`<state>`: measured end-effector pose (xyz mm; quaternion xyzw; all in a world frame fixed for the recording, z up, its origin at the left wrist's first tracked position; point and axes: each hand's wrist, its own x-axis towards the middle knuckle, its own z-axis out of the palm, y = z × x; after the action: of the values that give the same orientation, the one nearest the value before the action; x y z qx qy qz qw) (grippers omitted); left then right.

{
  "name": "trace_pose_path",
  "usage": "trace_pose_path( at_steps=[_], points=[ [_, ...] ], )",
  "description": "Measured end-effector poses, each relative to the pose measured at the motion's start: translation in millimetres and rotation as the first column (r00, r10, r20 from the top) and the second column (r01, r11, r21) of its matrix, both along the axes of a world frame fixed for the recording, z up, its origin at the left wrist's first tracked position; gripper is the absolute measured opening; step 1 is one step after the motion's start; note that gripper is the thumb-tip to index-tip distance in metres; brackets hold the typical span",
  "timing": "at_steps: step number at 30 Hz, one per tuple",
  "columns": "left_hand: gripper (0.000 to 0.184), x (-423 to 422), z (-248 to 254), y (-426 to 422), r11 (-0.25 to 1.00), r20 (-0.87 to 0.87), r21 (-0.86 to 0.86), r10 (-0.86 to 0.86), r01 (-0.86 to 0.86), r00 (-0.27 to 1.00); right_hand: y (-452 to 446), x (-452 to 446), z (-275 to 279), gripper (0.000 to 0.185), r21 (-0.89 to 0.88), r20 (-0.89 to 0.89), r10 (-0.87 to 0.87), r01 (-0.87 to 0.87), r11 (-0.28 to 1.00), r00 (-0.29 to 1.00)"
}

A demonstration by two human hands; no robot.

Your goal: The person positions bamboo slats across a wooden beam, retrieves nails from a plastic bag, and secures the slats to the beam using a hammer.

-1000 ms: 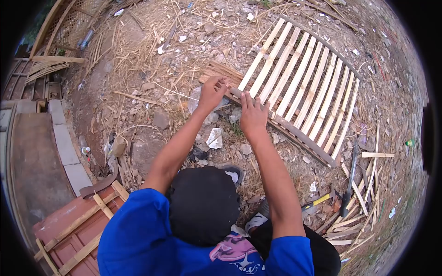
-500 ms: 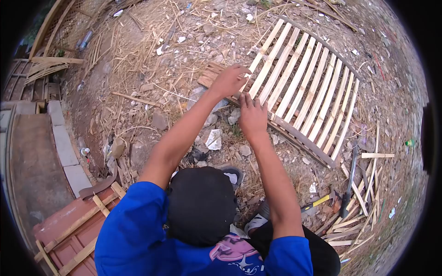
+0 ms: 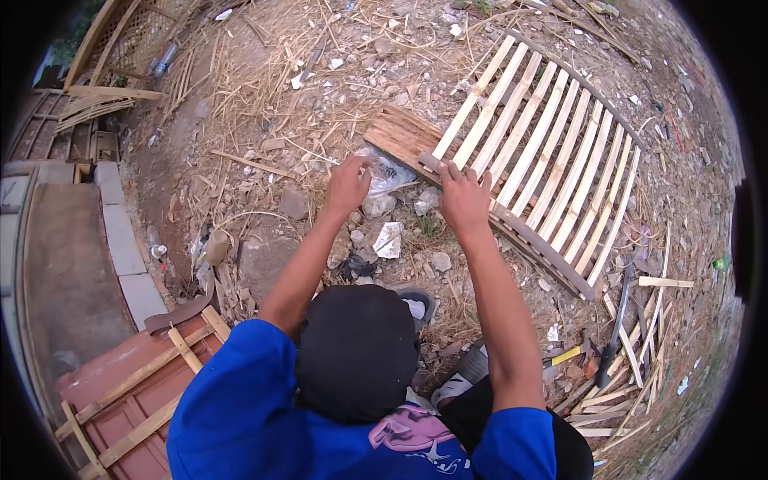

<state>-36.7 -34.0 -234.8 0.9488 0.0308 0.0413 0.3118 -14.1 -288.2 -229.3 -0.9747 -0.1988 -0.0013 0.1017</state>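
A frame of pale wooden slats between two darker rails lies on the ground, its near end resting over a weathered plank. My right hand lies on the near rail close to its left end, fingers stretched over the wood. Off to the left, my left hand is just short of a clear plastic bag holding small dark items. Its fingers are curled with the tips near each other; whether something small is between them cannot be made out.
A yellow-handled hammer and a dark-handled saw lie at the lower right by scattered wood strips. A reddish panel with battens is at the lower left. Stones and straw cover the ground.
My left hand has moved from the slats and plank back left to beside the plastic bag. My right hand stays on the near rail. The whole view has shifted slightly.
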Motion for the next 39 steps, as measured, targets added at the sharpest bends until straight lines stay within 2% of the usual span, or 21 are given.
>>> trace_pose_path(
  at_steps=[2,3,6,9,14,17,24,26,27,30,33,36,39],
  points=[
    [0.025,4,-8,16,0.989,-0.244,0.12,-0.049,0.081,0.968,5,0,-4,0.041,-0.026,-0.003,-0.015,0.015,1.0,1.0],
    [0.023,7,-3,14,0.966,-0.14,0.196,-0.143,0.169,0.98,7,0,-2,0.042,-0.019,-0.016,-0.017,0.017,1.0,1.0],
    [0.023,24,10,1,0.907,-0.315,0.364,-0.095,0.212,0.944,5,-2,5,0.044,-0.011,-0.055,-0.026,0.025,1.0,0.998],
    [0.021,35,-4,-2,0.846,-0.263,0.445,-0.189,0.293,0.946,6,-1,8,0.046,-0.018,-0.084,-0.036,0.035,0.999,0.996],
    [0.02,36,-36,1,0.812,-0.241,0.506,-0.19,0.29,0.952,6,-1,4,0.046,-0.038,-0.076,-0.038,0.035,0.999,0.996],
    [0.019,35,-35,-2,0.828,-0.223,0.487,-0.189,0.277,0.956,7,1,3,0.059,-0.056,-0.109,-0.044,0.038,0.998,0.993],
    [0.017,40,-36,-6,0.783,-0.291,0.536,-0.181,0.317,0.939,6,-2,4,0.056,-0.035,-0.1,-0.05,0.047,0.998,0.994],
    [0.015,43,-41,-1,0.744,-0.315,0.554,-0.228,0.374,0.921,6,-3,9,0.05,-0.022,-0.105,-0.052,0.05,0.998,0.993],
    [0.015,45,-41,0,0.724,-0.328,0.562,-0.25,0.401,0.911,6,-3,8,0.053,-0.022,-0.101,-0.052,0.05,0.998,0.994],
    [0.015,50,-40,0,0.734,-0.423,0.54,-0.186,0.411,0.887,4,-2,3,0.059,-0.022,-0.093,-0.057,0.055,0.998,0.994],
    [0.019,48,-40,11,0.803,-0.303,0.439,-0.289,0.403,0.908,4,-2,1,0.06,-0.019,-0.095,-0.064,0.062,0.998,0.993],
    [0.021,46,-32,18,0.9,-0.195,0.232,-0.329,0.369,0.924,4,-4,4,0.056,-0.007,-0.092,-0.068,0.068,0.998,0.993],
    [0.02,42,-28,23,0.91,-0.194,0.101,-0.379,0.403,0.905,6,-5,7,0.048,0.032,-0.076,-0.073,0.075,0.997,0.994]
  ],
)
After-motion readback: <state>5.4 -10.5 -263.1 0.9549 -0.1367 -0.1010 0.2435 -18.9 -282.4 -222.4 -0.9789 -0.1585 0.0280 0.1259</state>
